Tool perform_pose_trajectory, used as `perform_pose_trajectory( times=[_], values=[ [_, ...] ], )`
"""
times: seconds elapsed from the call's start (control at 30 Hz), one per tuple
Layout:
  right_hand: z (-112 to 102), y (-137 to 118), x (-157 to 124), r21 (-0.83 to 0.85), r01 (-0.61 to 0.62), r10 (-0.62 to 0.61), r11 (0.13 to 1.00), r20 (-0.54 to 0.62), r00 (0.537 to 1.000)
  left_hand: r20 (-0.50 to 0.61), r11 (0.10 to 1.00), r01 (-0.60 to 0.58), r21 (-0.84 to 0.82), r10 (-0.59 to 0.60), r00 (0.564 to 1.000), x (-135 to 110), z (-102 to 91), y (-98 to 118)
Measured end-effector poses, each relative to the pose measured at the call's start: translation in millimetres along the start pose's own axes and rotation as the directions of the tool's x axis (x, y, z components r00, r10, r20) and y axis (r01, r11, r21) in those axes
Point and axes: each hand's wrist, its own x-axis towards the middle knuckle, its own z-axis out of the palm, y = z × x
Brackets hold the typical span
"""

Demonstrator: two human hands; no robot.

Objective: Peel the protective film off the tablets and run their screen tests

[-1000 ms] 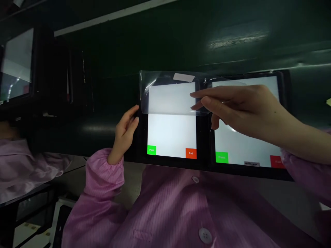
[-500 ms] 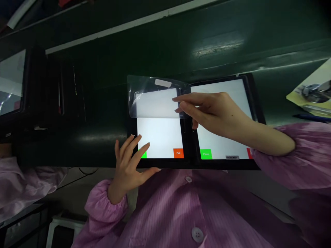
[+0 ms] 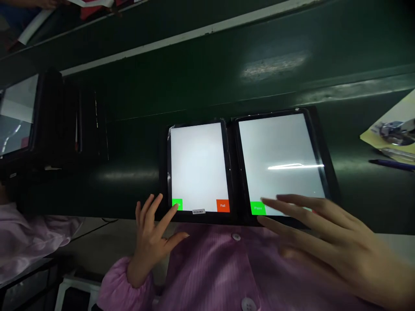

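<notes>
Looking at two lit tablets lying flat, side by side near the close edge of a dark green table (image 3: 201, 82). Call them left tablet (image 3: 199, 166) and right tablet (image 3: 279, 147), both mostly plain white on screen. On the left one, got a green button (image 3: 175, 202) at the lower left, an orange-red Fail button (image 3: 222, 205) at the lower right, plus a tiny barcode sticker (image 3: 199, 211) on the bottom edge between them.

Seeing an open left hand (image 3: 151, 237) by the near left corner of the left tablet, fingers fanned out, gripping nothing. Index fingertip right over the green button, hiding part of its word. Can't tell if pressing or just hovering.

Pretty much the same with the right hand (image 3: 337, 242): loose, fingers stretched out, not holding anything, kinda blurry. Reaching over the near end of the right tablet, fingertips close to a green Pass button (image 3: 256, 208). Again, can't tell about actual contact. Also got a bright streak of glare (image 3: 295, 166) across that screen.

Over on the right, spotted some yellow paper (image 3: 372, 133) and a dark blue pen (image 3: 391, 164) just beside it. Far left, another tablet (image 3: 19, 108), with a second person's pale pink sleeve (image 3: 32, 242) nearer the camera.
</notes>
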Motion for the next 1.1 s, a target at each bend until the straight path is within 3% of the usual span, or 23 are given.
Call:
perform_pose_trajectory(
  times=[0.1,0.2,0.33,0.43,0.53,0.67,0.73,0.83,0.9,0.97,1.03,1.1],
  values=[
    [3.8,5.5,-22.6,-0.123,-0.055,0.057,0.991,0.015,0.998,-0.014,0.999,0.027,-0.027,-0.028,1.0,-0.4,-1.4,-1.4],
    [3.6,6.4,-33.1,-0.075,-0.126,0.121,0.989,-0.069,0.99,-0.058,0.992,0.06,-0.112,-0.067,0.996,9.9,-2.3,-5.1],
    [2.9,8.7,-30.9,-0.061,-0.295,0.288,0.954,-0.106,0.952,0.018,0.995,0.088,-0.045,-0.087,0.996,27.2,-0.9,-9.3],
    [8.8,13.7,-25.5,-0.068,-0.241,0.232,0.968,-0.12,0.965,0.056,0.999,0.047,0.014,-0.047,0.997,33.4,0.7,-8.0],
    [16.4,18.1,-23.5,-0.093,-0.225,0.212,0.97,-0.13,0.969,0.028,1.0,0.021,0.019,-0.021,0.999,32.6,1.7,-3.4],
    [14.5,26.6,-29.1,-0.149,-0.236,0.215,0.96,-0.147,0.966,0.098,0.994,0.088,0.063,-0.094,0.991,31.5,-5.5,0.9],
    [5.9,40.2,-29.2,-0.126,-0.272,0.237,0.954,-0.239,0.942,0.042,0.989,0.142,-0.028,-0.141,0.989,40.1,-15.3,-0.6],
    [-9.0,78.1,-8.7,-0.086,-0.36,0.312,0.929,-0.342,0.887,-0.24,0.965,0.087,-0.249,-0.148,0.959,76.8,-31.0,-12.1],
    [-14.5,110.5,20.0,0.01,-0.434,0.416,0.901,-0.305,0.857,-0.319,0.958,0.006,-0.286,-0.101,0.942,117.2,-33.6,-27.0],
    [-13.8,142.5,51.2,0.261,-0.54,0.591,0.8,-0.188,0.785,-0.265,0.956,0.013,-0.293,-0.094,0.96,163.5,-24.4,-44.7],
    [-7.0,168.7,74.1,0.349,-0.539,0.605,0.767,-0.114,0.788,-0.15,0.901,0.144,-0.409,-0.222,0.963,205.8,-4.2,-60.8],
    [3.4,184.9,83.8,0.41,-0.529,0.619,0.743,-0.118,0.777,-0.042,0.771,0.285,-0.569,-0.373,0.927,234.7,20.3,-72.8]
  ],
)
